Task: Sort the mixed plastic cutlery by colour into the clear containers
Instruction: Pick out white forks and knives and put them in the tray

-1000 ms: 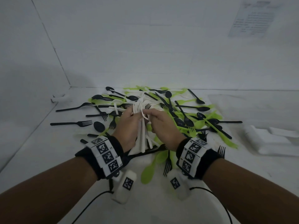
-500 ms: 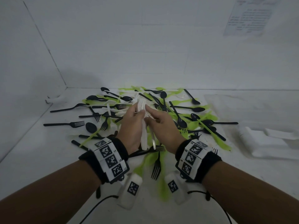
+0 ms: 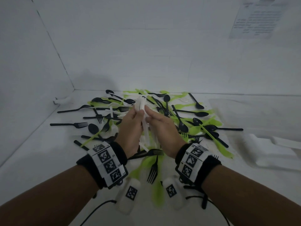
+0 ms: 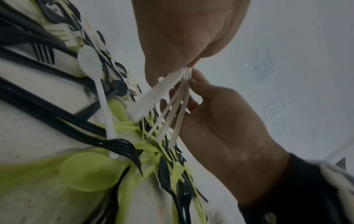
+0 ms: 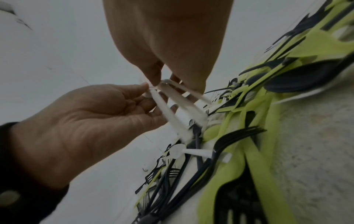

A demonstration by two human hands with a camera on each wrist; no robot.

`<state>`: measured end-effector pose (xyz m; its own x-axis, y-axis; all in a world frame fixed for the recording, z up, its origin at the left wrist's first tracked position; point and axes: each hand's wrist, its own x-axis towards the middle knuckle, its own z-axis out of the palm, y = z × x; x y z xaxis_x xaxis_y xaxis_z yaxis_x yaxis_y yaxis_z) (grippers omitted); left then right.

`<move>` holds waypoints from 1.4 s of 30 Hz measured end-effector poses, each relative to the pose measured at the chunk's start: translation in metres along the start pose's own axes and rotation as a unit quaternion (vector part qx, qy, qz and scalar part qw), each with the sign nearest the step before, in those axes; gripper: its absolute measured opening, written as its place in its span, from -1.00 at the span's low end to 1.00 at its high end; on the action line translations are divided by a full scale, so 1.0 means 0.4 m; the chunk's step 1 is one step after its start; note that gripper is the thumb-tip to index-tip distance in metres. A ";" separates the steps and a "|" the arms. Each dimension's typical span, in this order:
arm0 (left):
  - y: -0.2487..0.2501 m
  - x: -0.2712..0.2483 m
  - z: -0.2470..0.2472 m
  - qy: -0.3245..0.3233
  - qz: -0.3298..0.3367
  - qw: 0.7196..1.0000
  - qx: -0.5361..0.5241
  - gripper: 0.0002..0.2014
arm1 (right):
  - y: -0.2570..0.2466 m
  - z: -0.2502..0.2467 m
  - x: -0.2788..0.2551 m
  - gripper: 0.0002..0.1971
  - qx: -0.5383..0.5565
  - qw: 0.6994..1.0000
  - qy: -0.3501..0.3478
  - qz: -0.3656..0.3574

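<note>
White walls, white bench [image 3: 40,160], pile of mixed cutlery spread across it.

Risks first. The bundle of white plastic cutlery [image 3: 142,110] is pinched at one end only; in the left wrist view the handles [image 4: 172,115] fan apart below the pinch, so a loose piece could slide out and drop back into the pile under the hands. My read: any regrip between hands is the likely moment for that. Second risk: white pieces on a white bench are easy to miss, e.g. the loose white plastic spoon [image 4: 95,84] lying under the left hand among black forks.

Fingers:
- Left hand [image 3: 132,128]: fingers [image 5: 138,89] curled, thumb and fingertips clamped on the top of the bundle.
- Right hand [image 3: 161,126]: fingers [image 4: 193,75] curled, tips pinching the same bundle just beside the left hand's grip. Both hands raised off the bench.

Outward: black plastic forks and spoons [image 3: 153,170] and lime-green plastic cutlery [image 3: 211,136] lie directly below and all round the hands, overlapping. Clear plastic containers [image 3: 260,111], hard to make out, sit well off to the right of the right hand. Colour sort looks early: most pieces not yet binned.
</note>
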<state>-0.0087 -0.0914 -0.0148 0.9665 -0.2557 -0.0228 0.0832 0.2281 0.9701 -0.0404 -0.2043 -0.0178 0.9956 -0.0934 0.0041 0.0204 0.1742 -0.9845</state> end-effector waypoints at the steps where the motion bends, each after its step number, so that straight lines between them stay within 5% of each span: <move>1: 0.001 -0.006 0.002 -0.009 -0.004 1.000 0.006 -0.67 | -0.007 0.004 -0.004 -0.63 0.032 0.999 -0.024 0.017; 4: 0.018 -0.023 -0.008 -0.047 -0.002 0.999 0.027 -0.60 | -0.029 0.018 -0.020 -0.68 0.090 0.991 -0.086 0.049; 13: 0.039 -0.051 -0.092 -0.081 -0.024 0.996 0.028 -0.34 | -0.041 0.094 -0.037 -0.61 0.092 0.985 -0.118 0.086; 18: 0.040 -0.056 -0.162 -0.018 -0.021 0.996 0.086 -0.15 | -0.041 0.117 -0.032 -0.76 0.022 0.986 -0.154 0.054; 20: 0.050 -0.056 -0.206 0.025 -0.029 0.991 0.129 -0.19 | -0.019 0.116 -0.002 -0.76 -0.111 0.988 -0.106 0.023; 24: 0.056 -0.067 -0.304 0.043 -0.043 0.979 0.192 -0.35 | 0.076 0.091 0.089 -0.74 -0.443 0.893 -0.042 -0.070; 28: 0.054 -0.094 -0.368 0.035 -0.034 0.965 0.256 -0.82 | 0.126 0.092 0.131 -0.71 -0.635 0.766 -0.088 -0.042; 30: 0.053 -0.098 -0.390 0.019 -0.039 0.963 0.267 -0.90 | 0.135 0.103 0.148 -0.72 -0.659 0.747 -0.094 -0.006; 35: 0.053 -0.091 -0.400 -0.042 -0.035 0.953 0.297 -0.80 | 0.128 0.118 0.170 -0.77 -0.598 0.798 -0.064 -0.022; 39: 0.056 -0.065 -0.371 -0.075 -0.029 0.954 0.289 -0.75 | 0.075 0.107 0.165 -0.84 -0.515 0.853 0.019 -0.080; 42: 0.040 -0.035 -0.330 -0.109 -0.014 0.952 0.286 -0.78 | 0.023 0.062 0.150 -0.83 -0.481 0.867 0.081 -0.101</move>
<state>0.0114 0.0399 -0.0311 0.8872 -0.4576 -0.0598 -0.0988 -0.3150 0.9439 0.0219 -0.1839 -0.0221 0.9533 -0.1760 0.2455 0.0302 -0.7532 -0.6571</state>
